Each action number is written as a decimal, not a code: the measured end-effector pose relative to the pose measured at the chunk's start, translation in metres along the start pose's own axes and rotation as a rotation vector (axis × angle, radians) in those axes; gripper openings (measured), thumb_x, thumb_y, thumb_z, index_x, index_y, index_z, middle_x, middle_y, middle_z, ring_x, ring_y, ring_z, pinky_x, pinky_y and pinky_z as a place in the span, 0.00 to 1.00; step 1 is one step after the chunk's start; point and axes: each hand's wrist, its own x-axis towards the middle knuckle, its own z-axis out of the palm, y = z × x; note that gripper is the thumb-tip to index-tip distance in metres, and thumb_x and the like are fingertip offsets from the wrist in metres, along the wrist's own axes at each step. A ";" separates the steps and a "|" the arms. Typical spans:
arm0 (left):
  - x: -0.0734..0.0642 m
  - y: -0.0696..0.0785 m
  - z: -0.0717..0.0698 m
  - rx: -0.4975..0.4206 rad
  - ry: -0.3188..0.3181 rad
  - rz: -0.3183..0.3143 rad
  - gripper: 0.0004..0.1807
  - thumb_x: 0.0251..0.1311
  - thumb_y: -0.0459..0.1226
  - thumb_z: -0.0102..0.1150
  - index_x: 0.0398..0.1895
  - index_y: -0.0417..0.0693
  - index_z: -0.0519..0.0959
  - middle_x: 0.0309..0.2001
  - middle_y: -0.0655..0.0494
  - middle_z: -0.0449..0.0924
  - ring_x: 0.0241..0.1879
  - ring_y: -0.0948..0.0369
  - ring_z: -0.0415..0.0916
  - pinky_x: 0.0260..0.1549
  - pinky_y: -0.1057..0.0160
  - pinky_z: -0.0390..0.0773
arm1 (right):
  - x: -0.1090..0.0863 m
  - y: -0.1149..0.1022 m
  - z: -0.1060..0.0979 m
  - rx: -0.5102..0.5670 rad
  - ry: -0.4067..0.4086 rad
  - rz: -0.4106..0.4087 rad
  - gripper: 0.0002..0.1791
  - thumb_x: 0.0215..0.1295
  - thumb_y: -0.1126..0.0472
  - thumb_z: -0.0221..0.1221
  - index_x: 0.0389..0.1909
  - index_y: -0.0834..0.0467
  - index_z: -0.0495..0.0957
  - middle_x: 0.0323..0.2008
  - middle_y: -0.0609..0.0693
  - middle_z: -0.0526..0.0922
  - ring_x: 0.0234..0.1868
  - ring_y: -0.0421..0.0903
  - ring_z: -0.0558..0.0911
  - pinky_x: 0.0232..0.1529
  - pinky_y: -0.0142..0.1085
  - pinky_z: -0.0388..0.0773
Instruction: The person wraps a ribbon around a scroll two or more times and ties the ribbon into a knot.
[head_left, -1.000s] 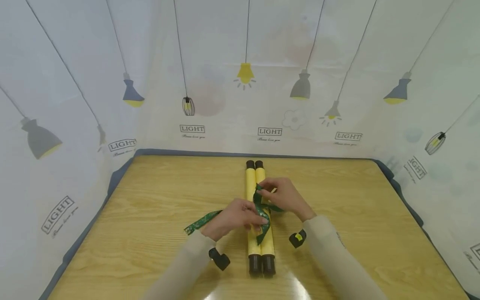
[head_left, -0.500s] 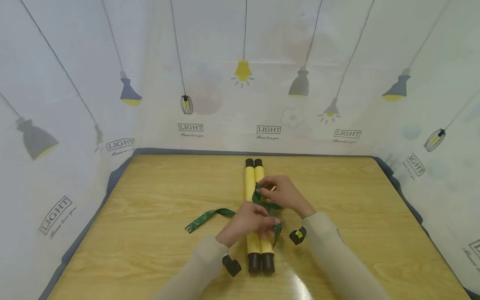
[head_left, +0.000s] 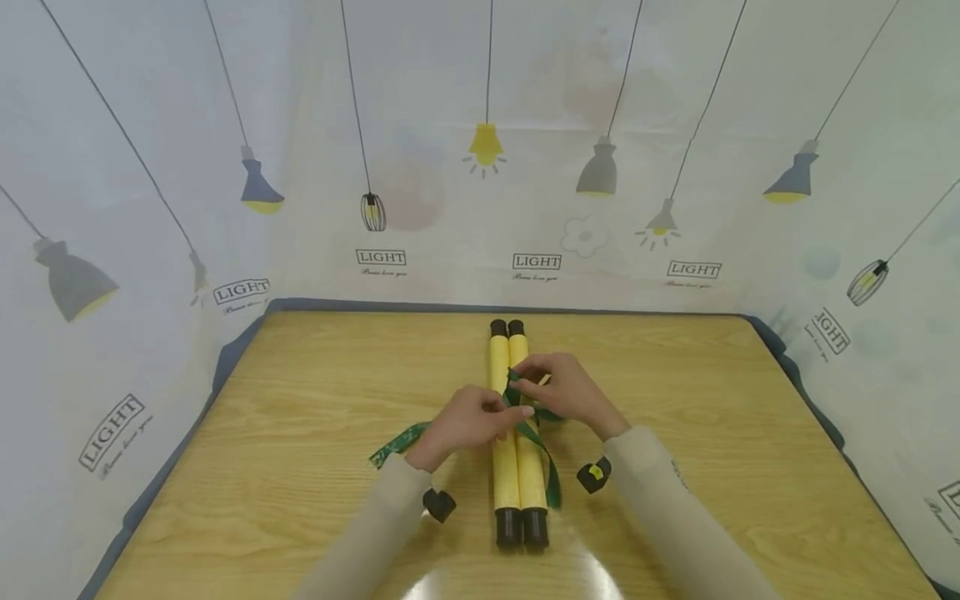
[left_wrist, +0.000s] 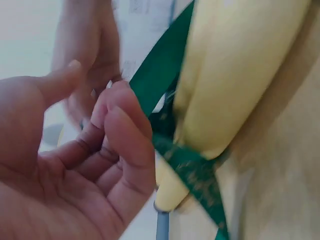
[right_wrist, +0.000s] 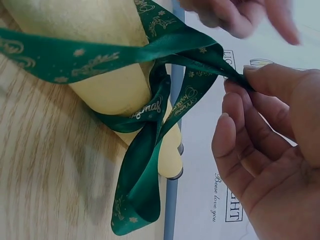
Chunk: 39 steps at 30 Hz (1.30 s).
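Note:
Two yellow rods (head_left: 506, 475) with dark end caps lie side by side, pointing away from me on the table. A green ribbon (right_wrist: 100, 60) with gold print is wrapped round them, with a loop standing up from the crossing. My right hand (head_left: 572, 393) pinches the top of that loop between thumb and fingers. Just left of it, over the rods, my left hand (head_left: 467, 418) has loosely bent fingers close to the ribbon. In the left wrist view its thumb (left_wrist: 62, 82) stands apart from the fingers, and I see nothing held between them.
The wooden table (head_left: 322, 375) extends around the rods. One ribbon tail (head_left: 397, 443) lies to the left, partly behind my left wrist; another (head_left: 553, 483) hangs over the right rod. A white printed curtain (head_left: 450, 275) encloses the back and sides.
My left hand moved right with a ribbon tail, let it go over the right rod, then came back left and up. The right hand stays at the loop.

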 end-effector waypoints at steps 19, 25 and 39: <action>0.016 0.003 -0.015 -0.127 0.099 -0.007 0.24 0.70 0.59 0.58 0.36 0.47 0.81 0.33 0.34 0.83 0.18 0.59 0.73 0.19 0.62 0.77 | -0.007 -0.014 0.017 -0.031 0.089 -0.052 0.05 0.68 0.60 0.67 0.42 0.55 0.87 0.35 0.47 0.89 0.35 0.39 0.84 0.37 0.32 0.82; 0.016 0.003 -0.021 -0.076 0.083 0.040 0.18 0.72 0.51 0.60 0.33 0.48 0.83 0.29 0.43 0.84 0.22 0.57 0.78 0.23 0.57 0.82 | -0.007 -0.015 0.016 -0.018 0.093 -0.067 0.06 0.67 0.61 0.68 0.42 0.56 0.87 0.36 0.48 0.89 0.35 0.41 0.84 0.38 0.32 0.82; 0.016 0.001 -0.038 -0.073 0.086 0.050 0.10 0.74 0.41 0.58 0.41 0.45 0.85 0.33 0.47 0.86 0.29 0.52 0.84 0.29 0.57 0.85 | -0.022 -0.007 0.012 -0.035 -0.099 0.022 0.14 0.63 0.48 0.72 0.41 0.53 0.85 0.32 0.42 0.86 0.32 0.36 0.81 0.35 0.32 0.80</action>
